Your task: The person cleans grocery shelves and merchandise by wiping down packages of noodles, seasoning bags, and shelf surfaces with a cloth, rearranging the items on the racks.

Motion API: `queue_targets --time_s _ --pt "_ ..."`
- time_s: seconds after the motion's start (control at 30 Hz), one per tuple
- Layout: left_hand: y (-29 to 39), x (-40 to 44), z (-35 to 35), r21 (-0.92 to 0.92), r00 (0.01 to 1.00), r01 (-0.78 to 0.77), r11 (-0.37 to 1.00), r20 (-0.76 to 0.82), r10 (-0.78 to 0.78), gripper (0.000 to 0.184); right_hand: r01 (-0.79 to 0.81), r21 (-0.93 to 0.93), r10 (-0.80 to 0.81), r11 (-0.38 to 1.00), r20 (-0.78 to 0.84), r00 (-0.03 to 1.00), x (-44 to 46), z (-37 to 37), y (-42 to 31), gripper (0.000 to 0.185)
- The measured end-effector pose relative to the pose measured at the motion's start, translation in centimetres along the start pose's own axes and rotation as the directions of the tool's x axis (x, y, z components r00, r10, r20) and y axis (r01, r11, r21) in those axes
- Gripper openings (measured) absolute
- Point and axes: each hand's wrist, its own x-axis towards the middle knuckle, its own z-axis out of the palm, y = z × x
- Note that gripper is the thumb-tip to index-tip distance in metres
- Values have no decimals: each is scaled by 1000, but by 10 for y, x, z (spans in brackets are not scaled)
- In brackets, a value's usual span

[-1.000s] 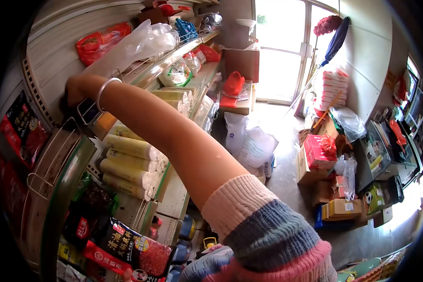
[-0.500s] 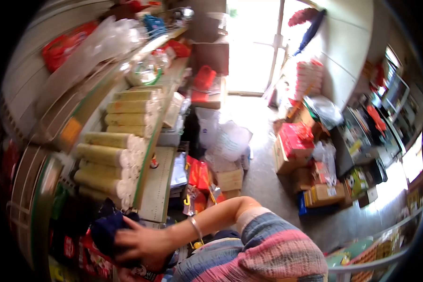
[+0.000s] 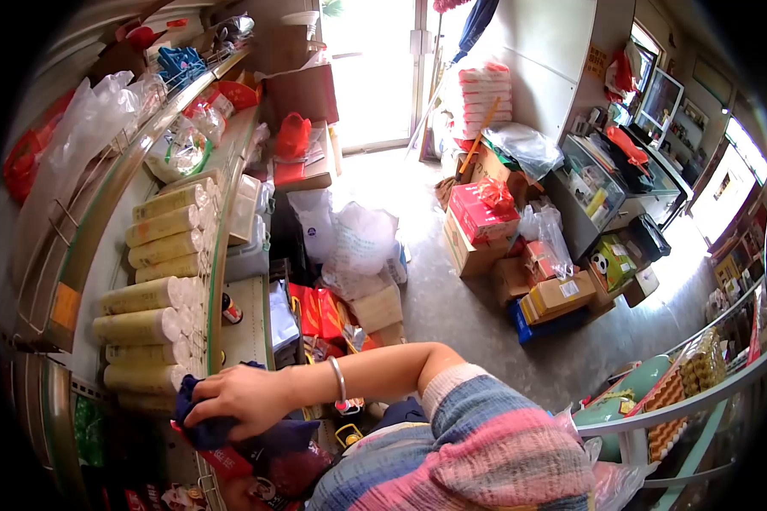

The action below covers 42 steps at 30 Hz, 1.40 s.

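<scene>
My right hand [image 3: 243, 400], with a silver bracelet at its wrist, is closed on a dark blue cloth [image 3: 203, 430]. The cloth lies bunched over a dark-and-red food packet [image 3: 294, 468] at the lower left, and part of it spreads to the right of my fingers. Only a shadowed bit of my left hand [image 3: 237, 489] shows at the packet's lower edge; the rest is hidden. Pale yellow rolls [image 3: 141, 325] are stacked on the shelf just beyond my right hand.
Metal shelving [image 3: 251, 319] runs along the left. White bags [image 3: 358, 238] and a red bag [image 3: 320, 311] stand on the floor beside it. Cartons [image 3: 562, 294] and a red box [image 3: 483, 213] are to the right. A curved rail [image 3: 699, 400] borders goods at the lower right.
My right hand has come down from the upper shelf to the packet, now with the dark blue cloth in it. The view has swung right, shifting the shelves and door left.
</scene>
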Motion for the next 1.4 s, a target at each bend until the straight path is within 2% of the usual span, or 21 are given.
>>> queue_targets --time_s 0.03,0.17,0.27,0.3,0.37,0.4,0.5,0.57,0.6,0.67,0.83,0.9,0.97,1.03,1.13,1.23,1.37,1.4 --pt "1 -1 -3 1 1000 -6 1000 -2 6 33 -31 23 30 999 27 999 -7 -7 3 55" --pt "4 -5 -12 25 1000 -20 999 4 20 33 24 -3 -24 1000 -33 999 -42 -28 27 51" --pt "8 -8 -17 53 999 -41 998 13 40 33 -216 177 227 960 -44 973 -68 -30 38 51" --pt "10 -9 -20 71 999 -52 996 21 51 33 -387 103 393 916 -42 918 -77 -30 46 51" --pt "18 -10 -26 119 996 -74 990 55 68 33 -429 147 452 891 -216 866 -89 -31 52 53" --pt "21 -10 -28 145 994 -89 985 74 78 33 -440 244 497 864 -274 823 -85 -37 39 51" --pt "33 -1 -28 264 984 -5 964 172 -42 40 -203 191 263 960 -370 891 -65 -42 -11 54" --pt "16 19 -17 106 960 -40 994 279 9 48 7 23 0 1000 -282 960 -55 -21 -31 59" --pt "7 29 -9 31 951 -20 999 309 9 48 28 -90 -47 996 -214 976 -52 -3 -33 60" --pt "0 39 9 -85 944 35 996 330 -5 49 43 -306 -64 951 -59 996 -44 29 -37 65" --pt "-5 37 25 -157 935 104 982 353 -42 51 19 -247 -92 969 -286 954 -14 16 -36 66" --pt "-7 38 27 -164 931 119 979 362 -52 51 -65 -50 51 997 -239 970 -7 9 -30 61" --pt "-7 39 30 -149 928 120 982 368 -58 52 -327 102 328 939 6 945 -3 -10 -30 47" --pt "-8 42 31 -143 930 121 982 363 -62 53 -314 278 307 908 70 949 -12 -12 -11 44" --pt "-10 47 34 -140 935 111 984 351 -56 54 -378 264 372 887 73 925 -34 -24 -9 42" --pt "-11 53 40 -129 936 108 986 347 -57 55 -456 139 466 879 -43 884 -66 -26 17 41" --pt "-15 59 51 -140 931 127 982 359 -69 56 -706 94 712 702 -86 697 -109 -30 27 42" --pt "-15 59 52 -145 929 129 981 363 -68 57 -721 96 725 687 -166 669 -117 -29 27 39"
